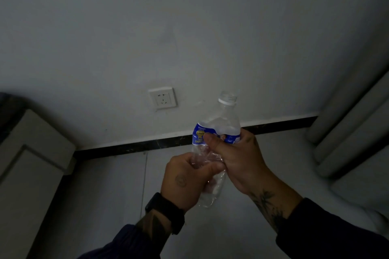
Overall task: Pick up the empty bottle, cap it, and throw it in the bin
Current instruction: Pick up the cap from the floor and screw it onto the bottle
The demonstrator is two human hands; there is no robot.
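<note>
A clear, empty plastic bottle (221, 121) with a blue label is held up in front of me, its open neck pointing up and away and only a white ring left under the thread. My right hand (235, 160) wraps the label section, thumb across the front. My left hand (185, 178) grips the crumpled lower body, which looks squeezed in. No cap and no bin show in the head view.
A white wall with a power socket (162, 98) faces me, with a dark skirting board (147, 146) at its foot. A pale cabinet (27, 164) stands at the left. Grey curtain folds (353, 132) hang at the right over a light tiled floor.
</note>
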